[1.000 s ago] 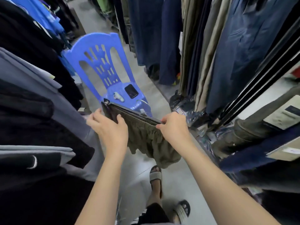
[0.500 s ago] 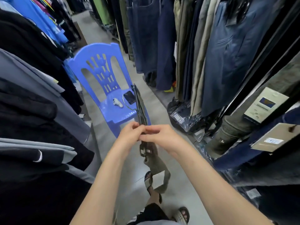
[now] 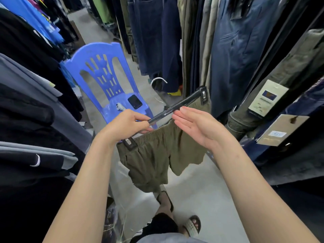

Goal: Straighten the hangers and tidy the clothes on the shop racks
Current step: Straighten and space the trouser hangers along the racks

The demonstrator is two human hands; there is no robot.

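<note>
Nearest us, at 6 o'clock, a sandalled foot (image 3: 192, 225) stands on the pale grey floor (image 3: 201, 190). Above it we hold up the olive green elastic-waist shorts (image 3: 156, 158), clipped by the waistband to a black plastic clip hanger (image 3: 177, 107). Its bar tilts, rising from 8 o'clock towards 2 o'clock.

Our left hand (image 3: 126, 123) pinches the lower end of the bar between thumb and fingers. Our right hand (image 3: 198, 127) is spread wide and flat, holding nothing, its fingertips just beside the middle of the bar; we cannot tell whether they touch it.

Beyond, at 11 o'clock, is a blue plastic chair (image 3: 103, 67) with a black phone (image 3: 134, 101) and a small white object (image 3: 120, 106) on its seat. Dark folded tops (image 3: 35, 120) line the 9 o'clock side. Hanging denim and khaki trousers (image 3: 236, 50) with paper tags (image 3: 267, 98) fill 1 to 3 o'clock.
</note>
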